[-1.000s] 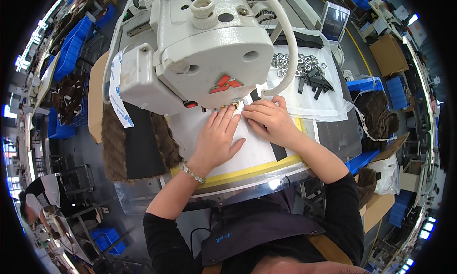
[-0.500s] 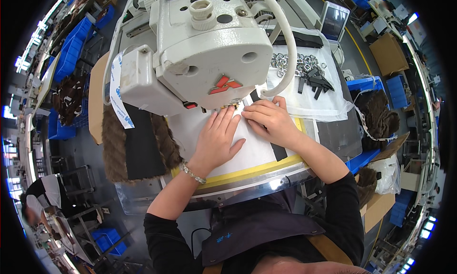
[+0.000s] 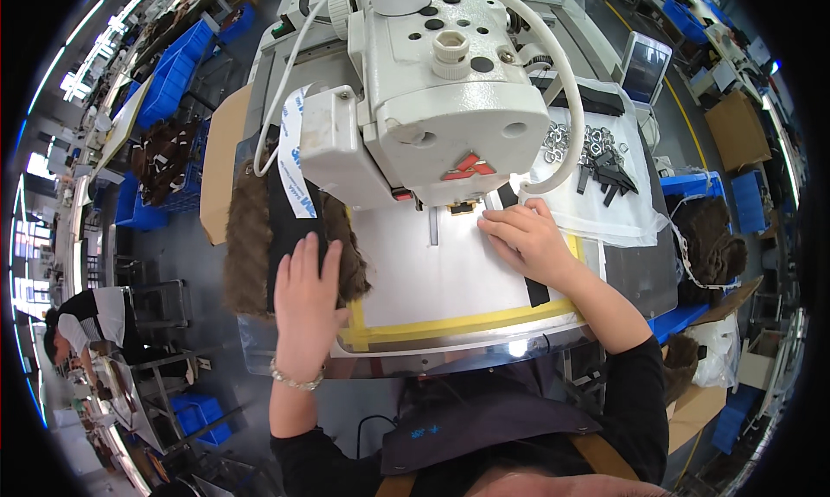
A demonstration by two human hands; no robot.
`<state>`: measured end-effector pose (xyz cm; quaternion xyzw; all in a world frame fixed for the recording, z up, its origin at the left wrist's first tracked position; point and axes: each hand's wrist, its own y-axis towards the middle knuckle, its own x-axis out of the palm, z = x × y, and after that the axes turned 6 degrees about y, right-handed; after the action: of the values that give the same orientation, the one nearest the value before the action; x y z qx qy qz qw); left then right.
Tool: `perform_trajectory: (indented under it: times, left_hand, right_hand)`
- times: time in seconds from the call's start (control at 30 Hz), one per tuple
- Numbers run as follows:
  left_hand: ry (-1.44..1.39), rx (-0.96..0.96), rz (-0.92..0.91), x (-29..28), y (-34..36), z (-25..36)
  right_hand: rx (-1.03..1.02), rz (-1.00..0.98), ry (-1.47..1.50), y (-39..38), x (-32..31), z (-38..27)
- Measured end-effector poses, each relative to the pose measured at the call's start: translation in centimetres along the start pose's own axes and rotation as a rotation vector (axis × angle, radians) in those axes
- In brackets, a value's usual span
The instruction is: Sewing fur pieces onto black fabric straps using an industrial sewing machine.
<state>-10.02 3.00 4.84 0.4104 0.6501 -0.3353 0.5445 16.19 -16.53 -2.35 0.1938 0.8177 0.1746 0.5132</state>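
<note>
My left hand (image 3: 304,289) lies with fingers stretched on the black panel (image 3: 281,194) edged with brown fur (image 3: 248,260), left of the white work plate (image 3: 398,281). My right hand (image 3: 523,242) has its fingers curled together at a black strip (image 3: 538,292) on that plate, just right of the needle area; what the fingertips grip is hidden. The pale sewing machine head (image 3: 458,125) overhangs the plate, with a small brass-coloured part (image 3: 461,208) beneath it. A white printed tape (image 3: 294,151) hangs at its left.
Metal rings (image 3: 588,143) and short black straps (image 3: 618,177) lie on a white cloth at right, beside a small screen (image 3: 644,65). Blue bins (image 3: 173,73), cardboard boxes (image 3: 735,130) and fur pieces (image 3: 705,233) surround the station. A co-worker (image 3: 95,333) bends over a table at left.
My left hand has moved from under the machine head leftward onto the fur-edged panel. My right hand stays by the strip. The whole view has shifted, with the machine appearing further right.
</note>
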Motion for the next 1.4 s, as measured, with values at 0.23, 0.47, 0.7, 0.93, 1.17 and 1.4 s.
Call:
perform_trajectory:
  times: [0.23, 0.47, 0.7, 0.93, 1.17, 1.4]
  left_hand:
    - [-0.263, -0.221, 0.361, -0.9, -2.9, -3.6]
    - [-1.349, 0.204, 0.277, 1.7, -4.1, 5.2]
    - [-1.236, 0.832, 0.322, 1.5, -3.1, 6.8]
    - [-1.155, 0.068, 0.338, 4.1, -1.0, 7.0]
    - [-0.984, 0.454, 0.180, 4.9, 2.7, 7.3]
    - [-0.711, 0.717, 0.158, 5.9, 2.6, 7.8]
  right_hand:
    - [-0.166, -0.010, 0.064, 1.0, 0.0, -1.1]
    - [0.131, -0.136, 0.622, -0.7, 3.5, -6.4]
    - [-0.323, 0.002, 0.538, -3.1, 0.4, -5.4]
    - [-0.481, 0.049, 0.269, -4.8, -2.4, -6.1]
    - [-0.542, 0.084, 0.097, -5.0, -2.2, -5.9]
    - [-0.633, -0.089, -0.100, -6.5, -2.0, -5.7]
